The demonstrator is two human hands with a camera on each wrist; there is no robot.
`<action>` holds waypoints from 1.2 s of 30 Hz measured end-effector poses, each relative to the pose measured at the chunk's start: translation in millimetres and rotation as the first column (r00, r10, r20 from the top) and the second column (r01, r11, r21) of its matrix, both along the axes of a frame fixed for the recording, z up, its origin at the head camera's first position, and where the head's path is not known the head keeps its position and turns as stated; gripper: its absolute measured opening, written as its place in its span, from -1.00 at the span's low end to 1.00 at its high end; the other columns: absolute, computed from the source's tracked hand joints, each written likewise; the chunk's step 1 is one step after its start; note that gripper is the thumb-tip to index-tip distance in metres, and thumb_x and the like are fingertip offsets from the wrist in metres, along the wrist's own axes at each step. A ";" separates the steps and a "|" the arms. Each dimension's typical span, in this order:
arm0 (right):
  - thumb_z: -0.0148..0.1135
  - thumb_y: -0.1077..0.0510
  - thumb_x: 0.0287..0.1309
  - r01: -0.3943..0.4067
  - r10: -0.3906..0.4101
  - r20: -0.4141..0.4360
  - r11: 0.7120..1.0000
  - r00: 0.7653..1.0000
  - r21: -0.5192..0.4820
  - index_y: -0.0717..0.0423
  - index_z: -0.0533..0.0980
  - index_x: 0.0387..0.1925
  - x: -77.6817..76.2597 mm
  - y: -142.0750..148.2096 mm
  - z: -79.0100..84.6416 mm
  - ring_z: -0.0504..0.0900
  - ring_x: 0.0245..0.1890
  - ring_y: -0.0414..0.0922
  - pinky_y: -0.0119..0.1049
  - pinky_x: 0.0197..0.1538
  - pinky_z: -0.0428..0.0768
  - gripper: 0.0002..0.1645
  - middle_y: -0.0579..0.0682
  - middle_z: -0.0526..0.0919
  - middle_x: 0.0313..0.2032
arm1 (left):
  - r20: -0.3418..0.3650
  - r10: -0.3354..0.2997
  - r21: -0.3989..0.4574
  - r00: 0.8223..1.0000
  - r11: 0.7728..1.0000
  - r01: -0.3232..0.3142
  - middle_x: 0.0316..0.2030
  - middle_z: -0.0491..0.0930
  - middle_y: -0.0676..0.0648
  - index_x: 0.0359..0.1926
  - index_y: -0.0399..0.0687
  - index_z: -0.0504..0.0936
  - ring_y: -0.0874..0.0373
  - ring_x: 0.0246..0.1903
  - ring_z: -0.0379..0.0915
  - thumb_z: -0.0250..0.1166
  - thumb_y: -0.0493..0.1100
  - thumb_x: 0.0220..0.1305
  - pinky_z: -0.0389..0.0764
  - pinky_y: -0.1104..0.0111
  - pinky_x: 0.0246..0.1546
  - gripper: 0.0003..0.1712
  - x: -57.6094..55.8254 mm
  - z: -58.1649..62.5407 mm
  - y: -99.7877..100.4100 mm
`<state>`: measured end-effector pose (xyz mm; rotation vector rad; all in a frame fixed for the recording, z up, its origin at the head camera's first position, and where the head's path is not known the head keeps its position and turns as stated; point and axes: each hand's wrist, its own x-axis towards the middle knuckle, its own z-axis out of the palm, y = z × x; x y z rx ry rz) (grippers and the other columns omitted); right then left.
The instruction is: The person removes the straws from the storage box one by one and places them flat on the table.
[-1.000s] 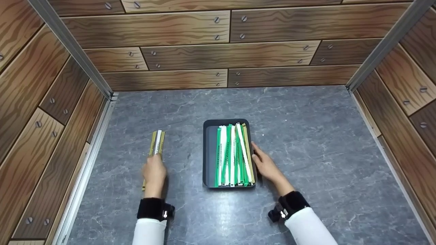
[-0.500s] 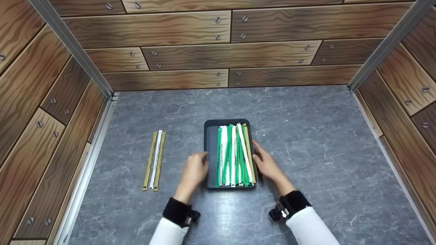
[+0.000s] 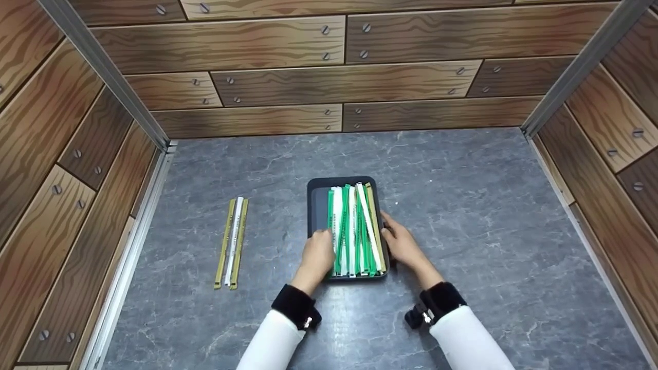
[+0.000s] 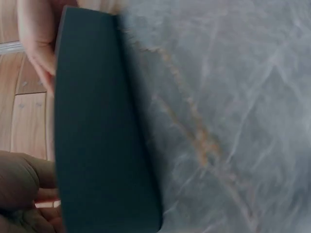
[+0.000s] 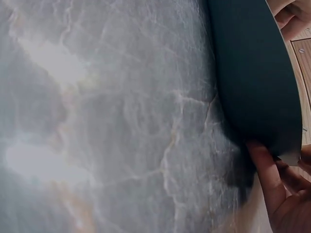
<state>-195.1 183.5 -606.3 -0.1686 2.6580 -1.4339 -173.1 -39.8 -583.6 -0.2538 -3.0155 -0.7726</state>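
A dark grey tray (image 3: 318, 205) holds several long, thin green, white and gold strips (image 3: 344, 226) with printed lettering, bunched toward its right side. My left hand (image 3: 317, 253) is curled over the tray's left part, right at the leftmost green strip (image 3: 330, 205), whose lower part it hides. In the left wrist view, the left hand (image 4: 24, 187) shows partly behind the tray wall (image 4: 97, 121). I cannot tell whether its fingers pinch a strip. My right hand (image 3: 403, 249) grips the tray's right side. In the right wrist view, its fingers (image 5: 265, 170) meet the tray at a corner.
Left of the tray, two gold strips (image 3: 224, 244) and a white strip (image 3: 234, 241) lie side by side on the grey marbled tabletop (image 3: 452, 205). Wood-patterned walls (image 3: 277, 85) with metal corner rails enclose the back and sides.
My left hand has left the strips on the table and moved right, over the tray's left side. The right hand stays at the tray, whose near edge sits slightly higher in view.
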 end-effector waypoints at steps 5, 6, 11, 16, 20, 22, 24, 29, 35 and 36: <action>-0.01 0.26 0.43 -0.001 0.002 -0.010 0.999 1.000 0.032 0.14 0.16 0.47 -1.1 -0.1 -1.0 0.36 0.28 0.23 0.10 0.33 0.26 -0.36 0.37 0.39 0.26 | -0.039 0.006 -0.056 0.999 0.998 -0.008 -0.43 0.61 -0.26 -0.36 -0.31 0.63 -0.16 -0.42 0.63 0.17 -0.49 0.21 0.64 0.10 -0.44 -0.88 -1.2 -7.1 2.9; 0.00 0.26 0.43 0.001 -0.001 -0.005 0.999 1.000 0.036 0.13 0.16 0.48 -1.2 0.1 -1.0 0.34 0.29 0.24 0.11 0.34 0.25 -0.36 0.37 0.37 0.28 | -0.040 0.004 -0.063 0.999 0.998 -0.007 -0.43 0.60 -0.26 -0.36 -0.31 0.63 -0.16 -0.43 0.63 0.16 -0.48 0.23 0.65 0.10 -0.45 -0.87 -1.5 -7.7 3.1; 0.01 0.25 0.42 0.010 -0.011 0.017 0.999 1.000 0.036 0.09 0.19 0.47 -1.1 0.0 0.5 0.32 0.30 0.25 0.12 0.34 0.23 -0.36 0.38 0.34 0.29 | -0.010 0.008 -0.071 1.000 0.997 -0.009 -0.42 0.60 -0.27 -0.34 -0.32 0.63 -0.15 -0.43 0.62 0.20 -0.48 0.20 0.64 0.10 -0.46 -0.90 -0.9 -6.8 3.1; 0.02 0.26 0.41 0.016 -0.017 0.026 1.000 1.000 0.024 0.09 0.21 0.46 0.4 -0.4 1.0 0.57 0.05 0.25 0.11 0.14 0.48 -0.37 0.37 0.37 0.27 | 0.011 0.028 -0.077 1.000 0.997 -0.027 -0.43 0.58 -0.25 -0.36 -0.31 0.63 -0.16 -0.44 0.60 0.27 -0.47 0.08 0.63 0.08 -0.45 -0.91 1.3 -6.8 3.8; 0.03 0.23 0.42 0.030 -0.029 0.070 0.999 0.997 -0.012 0.03 0.23 0.46 2.5 -0.7 0.9 0.65 -0.54 0.17 0.00 -0.49 0.65 -0.38 0.39 0.43 0.22 | 0.018 0.043 -0.106 0.999 0.994 -0.041 -0.42 0.58 -0.24 -0.35 -0.29 0.64 -0.15 -0.43 0.60 0.31 -0.43 0.06 0.63 0.08 -0.45 -0.91 2.2 -7.2 4.2; 0.04 0.21 0.42 0.034 -0.033 0.076 0.999 0.997 -0.021 0.01 0.24 0.45 3.2 -0.3 0.3 0.64 -0.54 0.10 -0.08 -0.54 0.64 -0.39 0.39 0.45 0.21 | 0.020 0.046 -0.116 0.999 0.992 -0.043 -0.42 0.59 -0.24 -0.34 -0.29 0.64 -0.15 -0.43 0.60 0.32 -0.43 0.05 0.64 0.08 -0.44 -0.90 2.1 -7.6 4.1; 0.04 0.19 0.43 0.034 -0.031 0.080 0.999 0.996 -0.037 0.01 0.24 0.45 3.7 0.4 -0.3 0.66 -0.45 0.09 -0.11 -0.53 0.65 -0.40 0.40 0.44 0.21 | 0.020 0.046 -0.118 0.999 0.992 -0.043 -0.43 0.59 -0.24 -0.35 -0.29 0.64 -0.14 -0.43 0.60 0.32 -0.43 0.05 0.63 0.08 -0.44 -0.90 1.7 -8.2 3.7; 0.03 0.17 0.44 0.042 -0.028 0.146 0.995 0.989 -0.093 -0.05 0.21 0.47 4.6 1.5 -0.2 0.58 -0.62 -0.03 -0.11 -0.63 0.61 -0.38 0.39 0.39 0.25 | 0.012 0.050 -0.096 0.999 0.994 -0.048 -0.46 0.59 -0.23 -0.39 -0.28 0.62 -0.15 -0.44 0.60 0.31 -0.46 0.02 0.63 0.09 -0.45 -0.91 1.6 -9.4 2.1; 0.03 0.21 0.43 0.059 -0.036 0.178 0.990 0.983 -0.127 -0.07 0.20 0.47 4.4 1.5 0.3 0.40 -0.74 -0.18 -0.15 -0.66 0.58 -0.36 0.37 0.42 0.23 | -0.003 0.088 -0.035 0.996 0.996 -0.088 -0.45 0.56 -0.22 -0.35 -0.28 0.60 -0.15 -0.45 0.60 0.23 -0.49 0.09 0.63 0.11 -0.48 -0.89 5.0 -6.2 1.1; 0.03 0.21 0.43 0.061 -0.038 0.177 0.990 0.984 -0.129 -0.08 0.20 0.47 4.4 1.4 -0.1 0.41 -0.74 -0.17 -0.15 -0.66 0.58 -0.36 0.37 0.42 0.23 | -0.006 0.094 -0.021 0.996 0.995 -0.094 -0.44 0.57 -0.22 -0.32 -0.28 0.61 -0.15 -0.45 0.60 0.21 -0.49 0.10 0.63 0.11 -0.49 -0.87 6.1 -4.8 1.2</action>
